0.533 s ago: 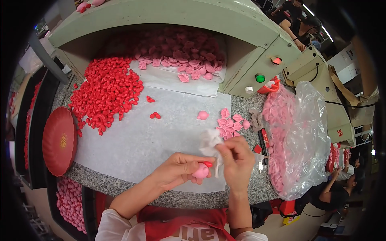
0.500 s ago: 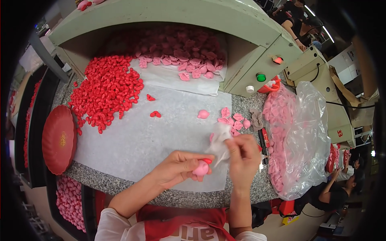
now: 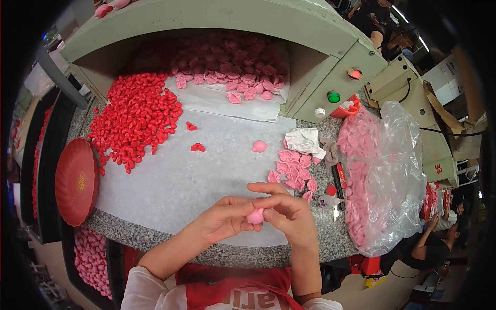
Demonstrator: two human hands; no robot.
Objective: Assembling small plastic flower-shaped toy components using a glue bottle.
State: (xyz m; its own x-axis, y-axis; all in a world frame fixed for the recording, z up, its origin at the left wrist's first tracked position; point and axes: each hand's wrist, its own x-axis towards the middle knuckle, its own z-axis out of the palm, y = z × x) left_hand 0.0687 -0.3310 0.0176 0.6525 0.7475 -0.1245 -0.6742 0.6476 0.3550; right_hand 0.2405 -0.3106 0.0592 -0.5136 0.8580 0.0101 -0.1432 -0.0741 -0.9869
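Observation:
A small round pink piece is held between my two hands above the near edge of the white paper. My left hand is closed on its left side with thumb and fingers. From the right, the thumb and fingertips of my right hand press on the same piece, its forefinger stretched over the top. Fingers hide part of it, and no red shows on it. Beyond my right hand lie several pink shell-like pieces and a crumpled white cloth. A small clear bottle lies right of them.
A heap of red pieces covers the far left, beside a red scalloped dish. Pink pieces fill the pale green housing. A clear plastic bag of pink parts lies at right. Black crates stand left.
My right hand has put the white cloth down beyond the pink pieces and come back left onto the round piece. The red part visible at my left fingertips before is now hidden.

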